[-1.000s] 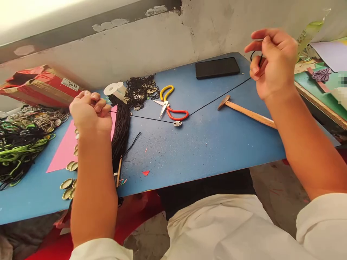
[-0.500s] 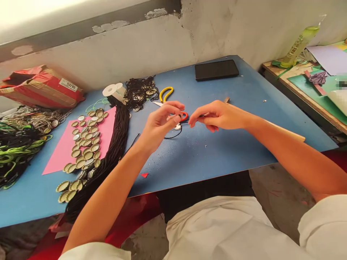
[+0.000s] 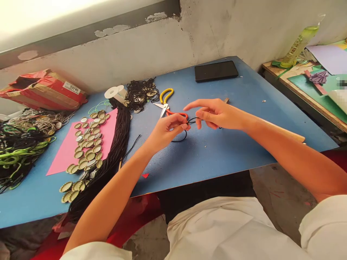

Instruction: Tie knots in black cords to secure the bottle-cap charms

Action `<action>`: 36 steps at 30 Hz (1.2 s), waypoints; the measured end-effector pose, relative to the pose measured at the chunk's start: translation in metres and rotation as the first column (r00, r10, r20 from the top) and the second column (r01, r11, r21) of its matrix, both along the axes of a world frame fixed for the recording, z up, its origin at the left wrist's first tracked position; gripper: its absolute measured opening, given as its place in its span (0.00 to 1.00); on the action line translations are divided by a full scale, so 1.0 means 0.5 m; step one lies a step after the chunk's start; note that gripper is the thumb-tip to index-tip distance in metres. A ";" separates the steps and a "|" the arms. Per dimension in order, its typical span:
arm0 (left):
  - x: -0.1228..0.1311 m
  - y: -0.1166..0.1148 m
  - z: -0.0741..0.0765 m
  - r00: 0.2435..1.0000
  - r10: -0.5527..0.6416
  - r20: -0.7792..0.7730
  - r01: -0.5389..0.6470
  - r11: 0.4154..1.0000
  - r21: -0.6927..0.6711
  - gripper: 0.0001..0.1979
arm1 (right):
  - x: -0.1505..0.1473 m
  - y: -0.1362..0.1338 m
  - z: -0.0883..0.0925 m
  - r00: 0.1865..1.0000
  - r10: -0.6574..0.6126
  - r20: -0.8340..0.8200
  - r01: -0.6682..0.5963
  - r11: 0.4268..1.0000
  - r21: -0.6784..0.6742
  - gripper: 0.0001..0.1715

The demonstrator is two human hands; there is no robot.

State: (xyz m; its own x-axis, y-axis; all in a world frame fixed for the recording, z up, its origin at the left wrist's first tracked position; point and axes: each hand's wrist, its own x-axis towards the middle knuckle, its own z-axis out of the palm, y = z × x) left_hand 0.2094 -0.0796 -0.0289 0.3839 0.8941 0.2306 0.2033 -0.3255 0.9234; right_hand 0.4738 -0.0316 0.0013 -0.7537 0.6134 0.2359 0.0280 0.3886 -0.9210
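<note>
Over the middle of the blue table (image 3: 217,155), my left hand (image 3: 165,130) pinches a thin black cord (image 3: 182,139) that loops down below its fingers. My right hand (image 3: 215,113) meets it from the right, thumb and lower fingers on the same cord, index finger stretched out. Just behind the hands lie scissors (image 3: 166,103) with one yellow and one red handle. A hammer's wooden handle (image 3: 294,136) shows past my right forearm, which hides most of it.
A thick bundle of black cords (image 3: 114,155) runs beside a pink sheet (image 3: 105,133) covered with several gold bottle caps (image 3: 88,144). A white spool (image 3: 114,92), a black tablet (image 3: 216,70), a red box (image 3: 43,90) and tangled green and black cords (image 3: 18,148) ring the table. A side table (image 3: 311,86) stands at right.
My hands were far apart with the cord stretched taut between them. They came together at the table's middle, and the cord now hangs slack in a small loop.
</note>
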 end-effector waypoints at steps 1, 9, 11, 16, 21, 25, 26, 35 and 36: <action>0.001 -0.001 0.000 0.999 0.022 -0.035 -0.021 0.999 0.031 0.16 | -0.001 0.001 -0.004 0.999 -0.041 0.024 0.041 0.999 0.008 0.26; 0.009 -0.012 0.005 0.974 0.111 -0.197 -0.081 0.985 0.154 0.08 | -0.016 -0.006 -0.026 0.986 -0.126 0.113 0.110 0.985 0.135 0.09; 0.008 -0.010 0.003 0.977 0.121 -0.177 -0.088 0.979 0.186 0.07 | -0.020 -0.009 -0.028 0.986 -0.123 0.111 0.109 0.987 0.118 0.08; 0.008 -0.004 0.001 0.967 0.242 -0.082 -0.187 0.889 0.419 0.05 | -0.033 -0.015 -0.036 0.971 -0.232 0.057 0.235 0.971 -0.055 0.09; 0.021 -0.011 0.000 0.973 0.229 -0.002 -0.209 0.892 0.402 0.04 | -0.052 -0.019 -0.057 0.959 -0.273 -0.079 0.217 0.882 -0.418 0.14; 0.039 -0.017 -0.017 0.956 0.282 0.080 -0.290 0.867 0.405 0.04 | -0.069 -0.030 -0.071 0.961 -0.222 -0.164 0.116 0.865 -0.488 0.20; 0.043 -0.016 -0.023 0.949 0.300 0.099 -0.314 0.859 0.404 0.04 | -0.073 -0.034 -0.072 0.963 -0.205 -0.175 0.095 0.866 -0.492 0.21; 0.051 -0.012 -0.045 0.932 0.353 0.085 -0.358 0.859 0.366 0.03 | -0.079 -0.057 -0.069 0.970 -0.170 -0.172 0.071 0.879 -0.472 0.16; 0.052 -0.013 -0.043 0.926 0.373 0.067 -0.371 0.857 0.357 0.04 | -0.078 -0.056 -0.069 0.972 -0.172 -0.162 0.078 0.880 -0.468 0.15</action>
